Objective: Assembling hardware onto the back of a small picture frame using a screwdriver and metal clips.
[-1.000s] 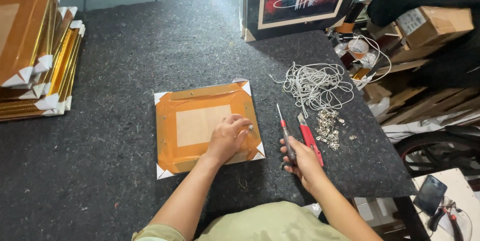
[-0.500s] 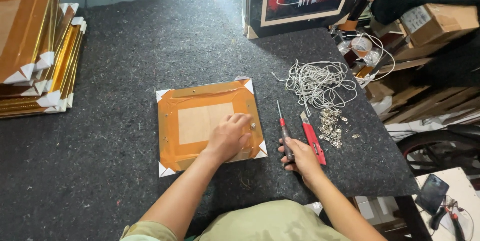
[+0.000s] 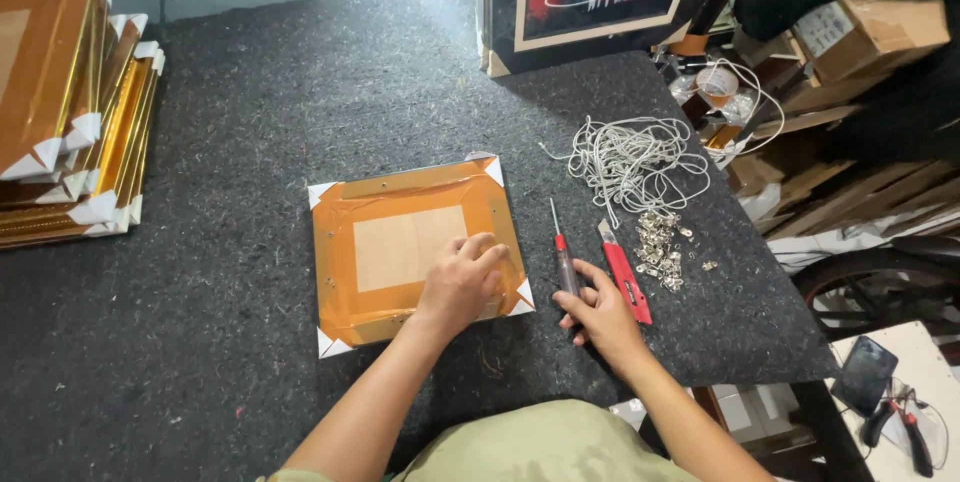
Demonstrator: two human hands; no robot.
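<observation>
Orange-wrapped frame (image 3: 400, 247) lies under the flat left hand (image 3: 462, 280), while the right hand (image 3: 598, 310) grips a red-handled screwdriver (image 3: 563, 254).

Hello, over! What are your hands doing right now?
Left hand flat on wrapped frame. Right hand on screwdriver, red cutter beside it. Nothing between hands and frame.

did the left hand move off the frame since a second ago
No. The left hand still rests on the wrapped frame near its right edge, same spot relative to the red-handled screwdriver.
</observation>
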